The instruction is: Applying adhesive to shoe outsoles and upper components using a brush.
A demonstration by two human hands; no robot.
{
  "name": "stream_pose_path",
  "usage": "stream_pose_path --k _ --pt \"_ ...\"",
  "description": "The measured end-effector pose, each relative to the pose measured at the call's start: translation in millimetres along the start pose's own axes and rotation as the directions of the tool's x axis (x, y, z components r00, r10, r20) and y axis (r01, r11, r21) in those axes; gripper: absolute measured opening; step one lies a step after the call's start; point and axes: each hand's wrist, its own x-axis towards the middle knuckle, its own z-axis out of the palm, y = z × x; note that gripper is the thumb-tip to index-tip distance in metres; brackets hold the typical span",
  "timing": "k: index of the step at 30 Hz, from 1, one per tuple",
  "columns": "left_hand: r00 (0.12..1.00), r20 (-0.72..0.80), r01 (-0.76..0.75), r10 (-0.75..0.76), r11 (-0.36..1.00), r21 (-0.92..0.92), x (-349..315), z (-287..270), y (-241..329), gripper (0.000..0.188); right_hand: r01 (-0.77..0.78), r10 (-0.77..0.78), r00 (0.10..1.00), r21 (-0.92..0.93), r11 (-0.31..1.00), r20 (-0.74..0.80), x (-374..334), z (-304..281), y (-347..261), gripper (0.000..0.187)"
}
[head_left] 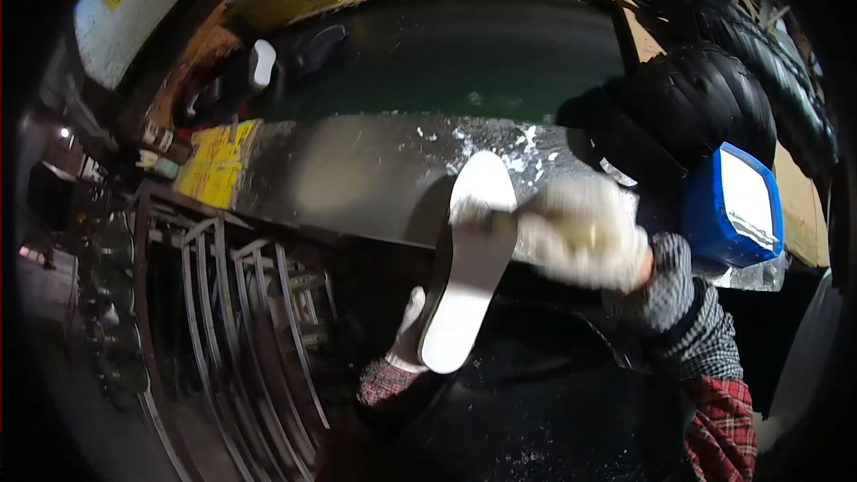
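Observation:
A white shoe sole (473, 277) is held up tilted, its toe end over the grey metal ledge, with a dark edge along its left side. My left hand (411, 330), in a pale glove, grips it near the heel; the thumb shows and the other fingers are hidden behind it. My right hand (585, 236), also gloved, is smeared by motion to the right of the sole. It is closed on a brush (470, 211), whose blurred brownish bristles lie across the sole's upper half.
A blue tub (734, 205) of white liquid stands at the right. White splashes mark the metal ledge (357, 174). Beyond runs a dark green conveyor belt (464, 54), with a white-soled piece (262, 63) at its left. Black bags (705, 107) crowd the right; a metal rack (241, 303) stands lower left.

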Motion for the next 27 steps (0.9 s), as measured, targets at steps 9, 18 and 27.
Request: stream_pose_path --k 9,18,27 --pt "0.935 -0.299 -0.198 0.192 0.980 0.010 22 61 -21 0.072 -0.144 0.120 0.987 0.257 0.956 0.104 -45 23 -19 0.024" --pt "0.995 0.095 0.029 -0.036 0.997 0.071 10 33 -15 0.074 -0.190 0.144 0.981 0.512 0.838 0.128 -113 11 -9 0.030" --pt "0.968 0.241 0.101 -0.069 0.987 -0.125 -6 10 0 0.075 -0.178 0.400 0.883 0.612 0.770 -0.247 -63 1 75 0.025"
